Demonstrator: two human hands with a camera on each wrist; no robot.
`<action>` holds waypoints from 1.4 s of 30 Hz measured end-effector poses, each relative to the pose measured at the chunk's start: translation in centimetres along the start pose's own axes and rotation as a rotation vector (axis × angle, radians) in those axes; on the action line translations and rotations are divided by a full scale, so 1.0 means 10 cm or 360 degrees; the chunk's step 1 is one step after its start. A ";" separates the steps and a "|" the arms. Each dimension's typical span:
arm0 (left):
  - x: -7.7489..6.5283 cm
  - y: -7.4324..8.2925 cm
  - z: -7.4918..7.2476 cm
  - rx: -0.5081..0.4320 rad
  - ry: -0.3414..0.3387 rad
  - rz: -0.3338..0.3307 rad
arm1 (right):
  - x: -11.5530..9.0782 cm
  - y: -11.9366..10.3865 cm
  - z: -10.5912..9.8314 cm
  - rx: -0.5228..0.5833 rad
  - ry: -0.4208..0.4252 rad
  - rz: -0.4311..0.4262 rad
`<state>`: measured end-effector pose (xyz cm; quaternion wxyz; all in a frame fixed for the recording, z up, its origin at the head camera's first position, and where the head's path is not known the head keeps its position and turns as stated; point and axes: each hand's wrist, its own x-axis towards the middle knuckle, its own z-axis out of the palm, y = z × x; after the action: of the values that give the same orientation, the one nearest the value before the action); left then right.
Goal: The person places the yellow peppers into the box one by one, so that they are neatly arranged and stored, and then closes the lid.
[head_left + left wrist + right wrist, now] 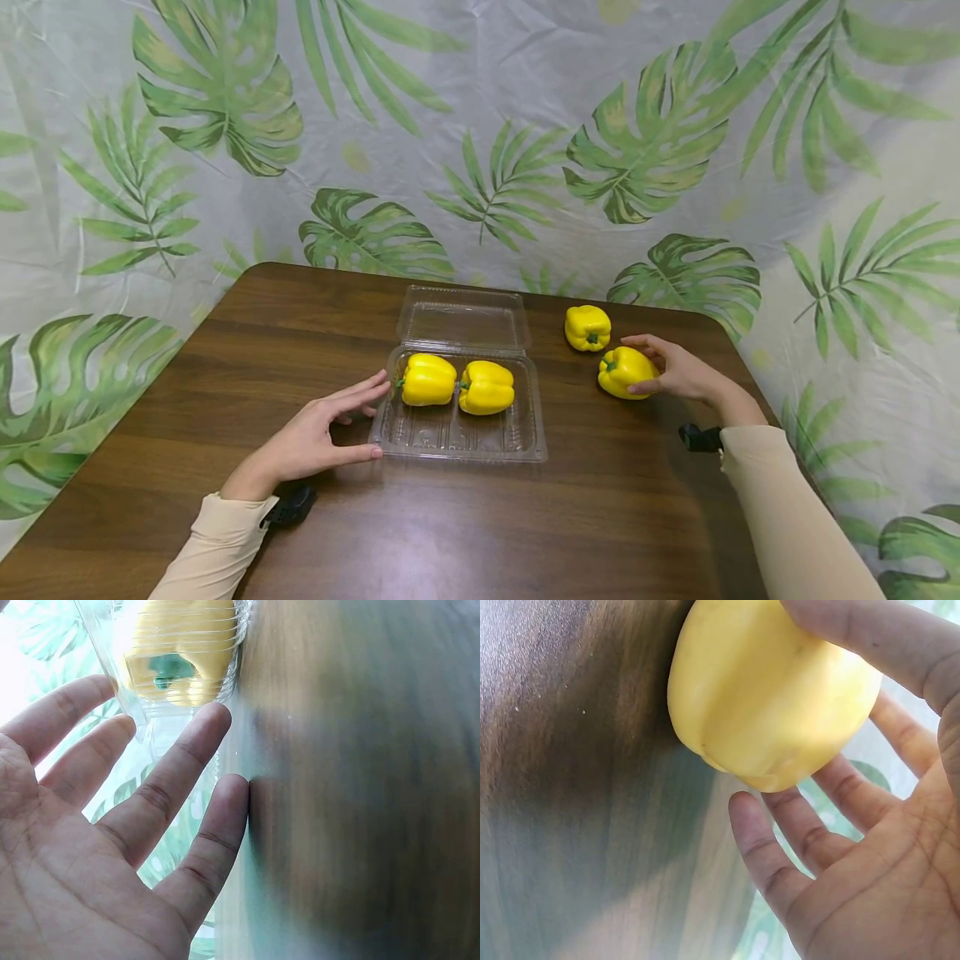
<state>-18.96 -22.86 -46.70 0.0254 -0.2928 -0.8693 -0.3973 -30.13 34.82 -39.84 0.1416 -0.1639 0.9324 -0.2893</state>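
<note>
A clear plastic clamshell container lies with its lid folded back on the table, and two yellow bell peppers sit side by side in it, a left one and a right one. My left hand is at the container's left edge, fingers spread and nearly straight, thumb by the front corner. To the right, my right hand holds another yellow bell pepper between thumb and fingers; it appears to be on the table. A further yellow bell pepper stands just behind that one.
The brown wooden table has rounded far corners. Behind it hangs a pale leaf-patterned curtain. The container's open lid lies toward the far edge. Dark wrist devices show at the left cuff and right cuff.
</note>
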 end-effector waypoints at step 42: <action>-0.01 0.02 -0.02 -0.0007 -0.0014 -0.0029 | -0.16 -0.55 0.26 0.0154 0.0193 -0.0140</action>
<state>-18.83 -22.91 -46.48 0.0173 -0.2867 -0.8712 -0.3981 -26.56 29.85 -38.40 0.0799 -0.1799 0.9161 -0.3493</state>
